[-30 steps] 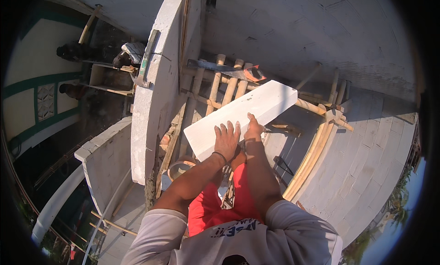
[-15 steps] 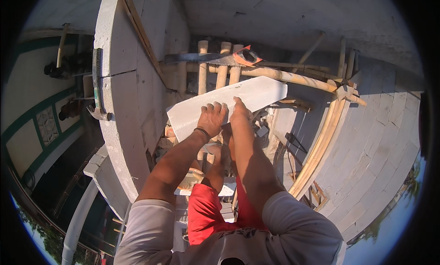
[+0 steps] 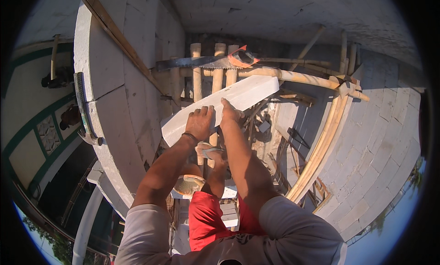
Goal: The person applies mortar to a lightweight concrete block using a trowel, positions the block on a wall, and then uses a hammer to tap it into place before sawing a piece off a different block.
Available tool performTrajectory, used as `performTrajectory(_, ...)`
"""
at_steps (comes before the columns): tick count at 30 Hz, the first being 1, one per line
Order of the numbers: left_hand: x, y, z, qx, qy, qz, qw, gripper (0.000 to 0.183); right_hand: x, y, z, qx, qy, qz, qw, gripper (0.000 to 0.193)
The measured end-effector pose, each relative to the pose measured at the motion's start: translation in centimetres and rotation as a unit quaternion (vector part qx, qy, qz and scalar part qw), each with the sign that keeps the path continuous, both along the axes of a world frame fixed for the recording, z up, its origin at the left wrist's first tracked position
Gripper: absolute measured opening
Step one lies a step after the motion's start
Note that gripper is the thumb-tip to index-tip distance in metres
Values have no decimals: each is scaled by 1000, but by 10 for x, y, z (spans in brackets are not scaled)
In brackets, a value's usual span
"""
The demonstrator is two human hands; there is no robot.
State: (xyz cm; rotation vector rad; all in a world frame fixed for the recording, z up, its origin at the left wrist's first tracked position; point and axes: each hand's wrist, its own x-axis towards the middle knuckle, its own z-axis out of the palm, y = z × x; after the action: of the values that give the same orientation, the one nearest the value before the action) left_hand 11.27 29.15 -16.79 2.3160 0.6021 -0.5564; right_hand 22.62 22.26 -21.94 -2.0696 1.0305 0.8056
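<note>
A long white lightweight concrete block (image 3: 254, 91) with cut-off corners lies slanted in front of me, its right end farther away. My left hand (image 3: 200, 123) grips its near edge, fingers over the face and thumb hidden. Close beside it, my right hand (image 3: 229, 113) grips the same edge, with one digit lying along the face. Just beyond the block, a handsaw (image 3: 197, 62) with an orange and black handle lies across bamboo poles (image 3: 219, 77).
At left rises a pale block wall (image 3: 110, 81) with a claw hammer (image 3: 83, 111) on its edge. A bamboo frame (image 3: 321, 141) stands at right before another block wall (image 3: 366, 150). Below are my feet on bamboo and a round bucket (image 3: 189, 184) of grey material.
The block has tilted, so a long narrow side now shows along its far edge. Both hands have moved slightly left with it. The view has shifted a little, showing the bucket below more fully.
</note>
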Motion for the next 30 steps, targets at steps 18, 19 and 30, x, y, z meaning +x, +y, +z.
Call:
performTrajectory(18,-13,28,-18,-6,-45,31,999,92,240,50,-147,-204,-205,720,631,49)
performTrajectory(19,-12,31,-16,-20,-32,30,999,92,246,54,-157,-197,-146,727,642,54)
performTrajectory(30,18,49,-12,-39,-26,-25,999,91,320,42,-173,-98,-69,705,699,56)
